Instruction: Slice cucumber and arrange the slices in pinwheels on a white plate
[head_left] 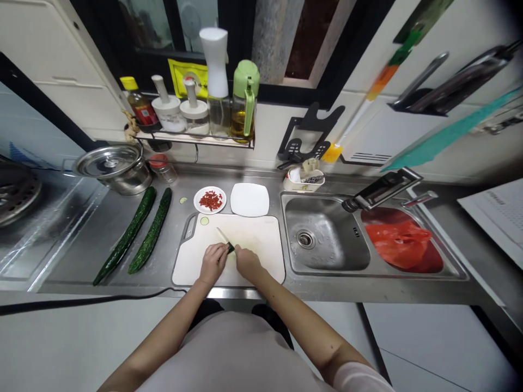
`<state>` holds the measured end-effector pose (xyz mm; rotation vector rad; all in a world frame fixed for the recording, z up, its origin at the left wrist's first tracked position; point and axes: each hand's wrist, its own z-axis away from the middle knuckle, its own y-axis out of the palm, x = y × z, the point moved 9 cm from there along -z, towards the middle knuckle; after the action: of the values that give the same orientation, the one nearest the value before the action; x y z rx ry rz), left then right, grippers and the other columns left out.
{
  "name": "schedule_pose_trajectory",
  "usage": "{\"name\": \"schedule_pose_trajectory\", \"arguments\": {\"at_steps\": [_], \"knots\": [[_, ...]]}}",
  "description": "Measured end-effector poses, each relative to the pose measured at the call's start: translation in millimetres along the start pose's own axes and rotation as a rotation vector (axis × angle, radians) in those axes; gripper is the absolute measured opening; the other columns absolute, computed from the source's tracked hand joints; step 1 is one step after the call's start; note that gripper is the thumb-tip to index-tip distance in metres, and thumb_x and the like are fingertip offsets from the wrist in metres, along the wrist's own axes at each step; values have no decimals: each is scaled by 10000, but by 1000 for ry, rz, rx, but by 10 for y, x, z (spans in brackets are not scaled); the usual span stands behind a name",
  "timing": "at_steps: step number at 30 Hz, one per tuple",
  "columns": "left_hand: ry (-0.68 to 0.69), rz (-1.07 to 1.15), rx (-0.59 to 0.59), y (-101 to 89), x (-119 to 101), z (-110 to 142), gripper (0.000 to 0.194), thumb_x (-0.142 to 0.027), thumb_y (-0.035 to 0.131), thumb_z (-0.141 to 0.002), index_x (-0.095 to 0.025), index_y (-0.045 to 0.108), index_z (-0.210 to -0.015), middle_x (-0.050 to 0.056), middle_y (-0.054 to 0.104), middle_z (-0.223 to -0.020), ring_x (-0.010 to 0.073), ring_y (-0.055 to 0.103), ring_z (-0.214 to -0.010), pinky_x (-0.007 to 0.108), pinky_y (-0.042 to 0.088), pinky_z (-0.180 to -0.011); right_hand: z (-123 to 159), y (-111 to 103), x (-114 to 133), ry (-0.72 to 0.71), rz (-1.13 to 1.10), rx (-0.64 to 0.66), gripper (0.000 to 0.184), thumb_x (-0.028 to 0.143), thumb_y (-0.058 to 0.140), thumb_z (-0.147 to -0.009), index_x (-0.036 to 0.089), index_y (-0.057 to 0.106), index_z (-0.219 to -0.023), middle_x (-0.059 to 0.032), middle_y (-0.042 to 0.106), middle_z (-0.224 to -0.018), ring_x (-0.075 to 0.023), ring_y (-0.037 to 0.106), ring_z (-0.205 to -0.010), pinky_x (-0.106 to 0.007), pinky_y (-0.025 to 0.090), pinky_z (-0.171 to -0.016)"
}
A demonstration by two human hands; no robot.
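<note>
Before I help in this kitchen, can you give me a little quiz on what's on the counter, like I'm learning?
1. How many long cucumbers lie to the left of the cutting board?
2. True or false: the left hand and right hand are both over the board.
3. What is on the round plate? A) Lemon slices. B) Small red pieces. C) A whole egg.

Key: 1. Two. 2. True. 3. B.
</note>
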<state>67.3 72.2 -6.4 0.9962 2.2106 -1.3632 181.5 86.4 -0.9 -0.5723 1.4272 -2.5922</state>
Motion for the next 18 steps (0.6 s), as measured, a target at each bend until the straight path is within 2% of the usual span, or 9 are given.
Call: {"name": "schedule_pose_trajectory", "arguments": {"at_steps": [6, 11, 18], "knots": [[28, -52, -20, -15, -35, 3, 193, -216, 500, -924, -217, 664, -1027, 69, 692, -976, 191, 625, -931, 372, 510, -833, 41, 9, 2, 27, 2, -2, 324, 48, 363, -877, 121, 468, -1174, -136, 674, -974, -224, 664, -949, -320, 495, -784], [34, -76, -22, -21, -50, -2, 203, -224, 485, -931, -214, 661, -1031, 66, 696, -971, 192, 627, -927, 371, 498, -832, 166, 94, -88, 80, 19, 21, 308, 32, 388, -867, 134, 476, -1145, -138, 673, -967, -221, 664, -950, -315, 488, -773], [-39, -66, -1, -16, -4, 4, 211, -246, 466, -933, -212, 659, -1011, 69, 691, -965, 197, 623, -933, 376, 483, -844, 375, 113, -247, 130, 26, 68, 285, 72, 395, -885, 149, 485, -1144, -135, 669, -959, -225, 656, -934, -312, 474, -741]]}}
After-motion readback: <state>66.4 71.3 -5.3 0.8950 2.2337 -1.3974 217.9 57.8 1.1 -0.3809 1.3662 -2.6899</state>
